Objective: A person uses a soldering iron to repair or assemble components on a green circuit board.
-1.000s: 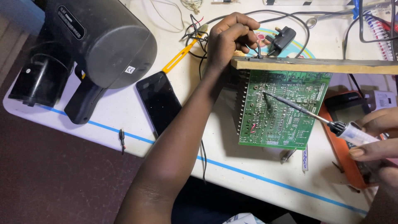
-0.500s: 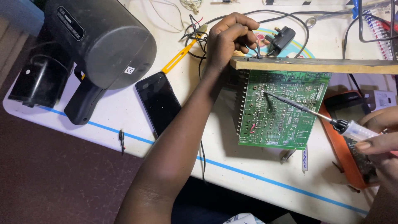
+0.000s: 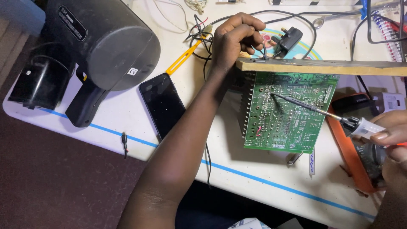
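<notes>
A green circuit board (image 3: 288,112) lies solder side up on the white table, under a wooden strip (image 3: 322,66). My left hand (image 3: 235,36) is closed on a thin wire at the strip's left end, above the board. My right hand (image 3: 388,133) grips a soldering iron (image 3: 322,112) at the right edge; its metal tip touches the upper middle of the board.
A black phone (image 3: 162,104) lies left of my forearm, beside a large black cylindrical device (image 3: 104,46). A yellow tool (image 3: 182,59), cables and a black plug (image 3: 290,38) lie behind. An orange-edged meter (image 3: 360,169) sits under my right hand. A blue tape line (image 3: 271,183) runs near the table's front edge.
The soldering iron's tip has stayed on the upper middle of the board with only slight shifting. My left hand has not moved.
</notes>
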